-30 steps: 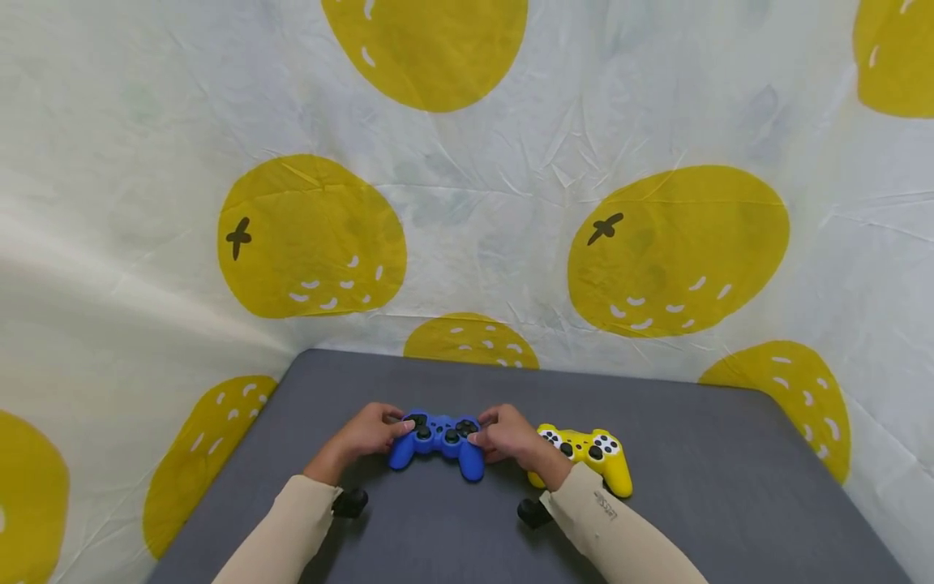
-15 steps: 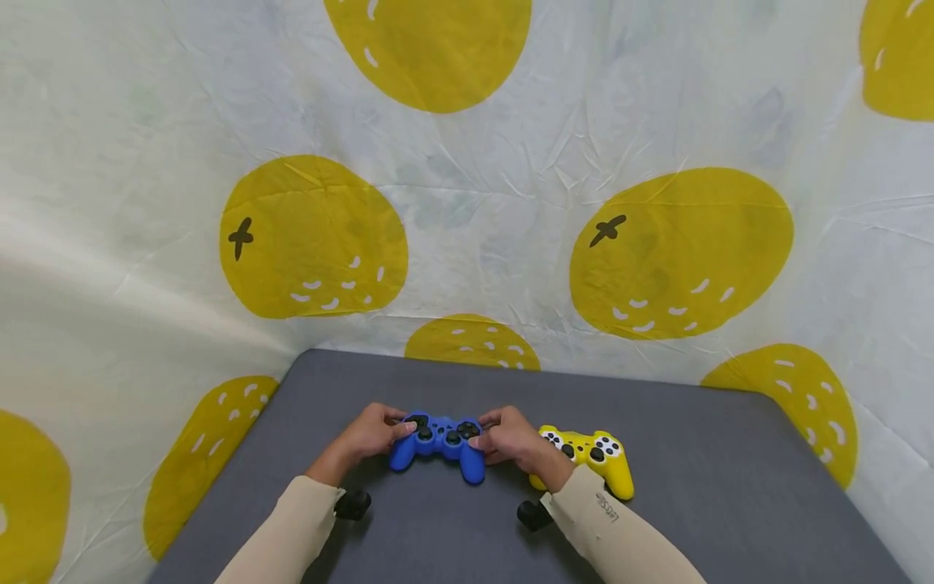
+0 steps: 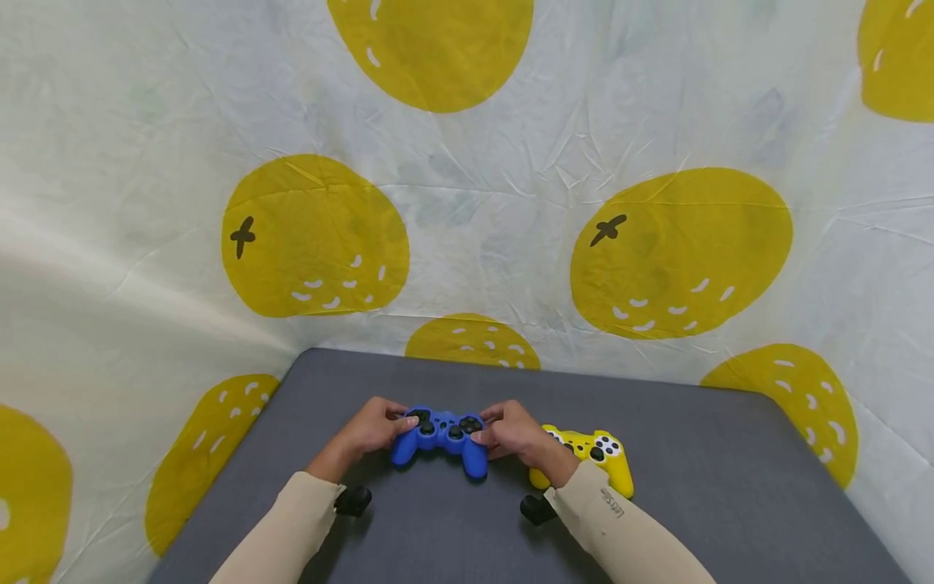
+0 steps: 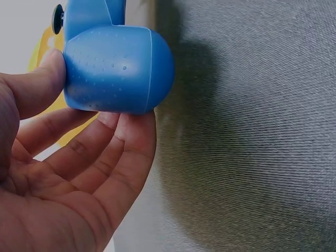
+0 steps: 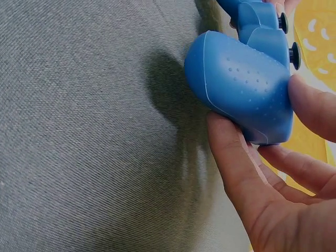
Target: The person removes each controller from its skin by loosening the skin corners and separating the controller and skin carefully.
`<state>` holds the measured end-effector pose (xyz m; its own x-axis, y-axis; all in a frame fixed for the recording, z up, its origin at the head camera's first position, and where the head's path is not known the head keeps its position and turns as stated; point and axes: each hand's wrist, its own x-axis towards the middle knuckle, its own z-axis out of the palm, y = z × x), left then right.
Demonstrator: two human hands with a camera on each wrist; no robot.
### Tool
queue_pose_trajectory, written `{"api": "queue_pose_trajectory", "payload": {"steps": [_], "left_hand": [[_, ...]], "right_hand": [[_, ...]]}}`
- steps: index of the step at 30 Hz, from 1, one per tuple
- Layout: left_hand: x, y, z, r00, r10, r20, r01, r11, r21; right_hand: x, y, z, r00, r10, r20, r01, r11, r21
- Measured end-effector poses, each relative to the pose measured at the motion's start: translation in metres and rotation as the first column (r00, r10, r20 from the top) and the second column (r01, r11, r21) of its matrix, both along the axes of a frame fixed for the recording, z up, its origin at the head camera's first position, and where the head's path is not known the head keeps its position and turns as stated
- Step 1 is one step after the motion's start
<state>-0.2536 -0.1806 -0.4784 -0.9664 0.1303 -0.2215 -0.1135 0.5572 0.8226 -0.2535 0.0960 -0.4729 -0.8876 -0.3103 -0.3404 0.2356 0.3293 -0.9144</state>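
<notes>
A blue game controller (image 3: 443,431) with black sticks and buttons is held between both hands, its grips pointing toward the person. At its left end, my left hand (image 3: 370,430) pinches it, thumb on the top face and fingers beneath. The same hold at the right end comes from my right hand (image 3: 515,435). In the left wrist view the dotted left grip of the controller (image 4: 113,71) hangs over its shadow, and the right wrist view has the other grip (image 5: 244,76) likewise apart from the surface. A yellow controller (image 3: 617,466) lies right of the right hand, partly hidden by that wrist.
A dark grey table (image 3: 730,478) spreads under everything. White cloth (image 3: 481,235) printed with yellow fruit hangs behind it and along the left and right sides. Black wrist devices sit below the left cuff (image 3: 353,501) and the right cuff (image 3: 537,509).
Both hands have raised the blue controller very slightly, and its grips look a little more tilted. The yellow controller stays where it was.
</notes>
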Motion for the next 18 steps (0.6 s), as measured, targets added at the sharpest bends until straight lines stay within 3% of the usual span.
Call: {"api": "queue_pose_trajectory", "payload": {"steps": [18], "left_hand": [[0.003,0.001,0.018,1.000,0.005,-0.023,-0.004,1.000,0.027]], "right_hand": [[0.004,0.003,0.019,1.000,-0.014,-0.023,0.014,1.000,-0.012]]}}
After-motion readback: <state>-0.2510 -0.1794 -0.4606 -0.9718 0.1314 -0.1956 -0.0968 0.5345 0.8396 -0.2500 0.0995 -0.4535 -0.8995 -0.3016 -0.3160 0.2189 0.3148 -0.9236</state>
